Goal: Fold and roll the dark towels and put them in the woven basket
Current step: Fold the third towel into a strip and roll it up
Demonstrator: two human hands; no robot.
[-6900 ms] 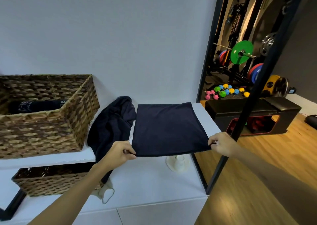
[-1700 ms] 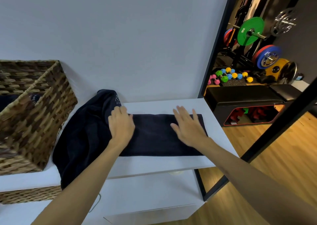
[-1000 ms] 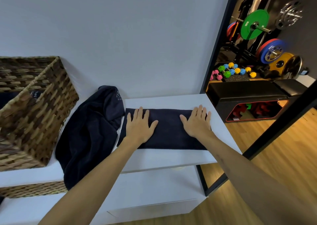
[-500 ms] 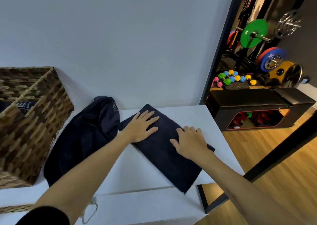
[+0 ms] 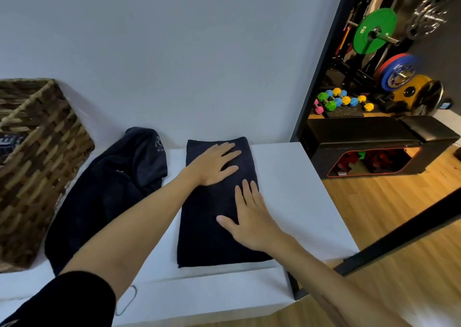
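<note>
folded towel (image 5: 214, 217) turned lengthwise; woven basket (image 5: 37, 167) holds a dark towel (image 5: 11, 143).

Colours and patterns: shelf top and gym corner

A dark navy folded towel (image 5: 214, 209) is laid on a white shelf (image 5: 294, 192); a second crumpled towel (image 5: 104, 189) of the same navy carries a pale printed logo. The woven basket (image 5: 37, 167) is banded in tan and dark brown. A green weight plate (image 5: 374, 30), blue-and-red plates (image 5: 396, 70), a yellow plate (image 5: 416, 93) and dumbbells (image 5: 341, 100) in green, blue, yellow and pink are seen. A black bench (image 5: 374, 132) and amber wood floor (image 5: 399, 202) are recorded.
</note>
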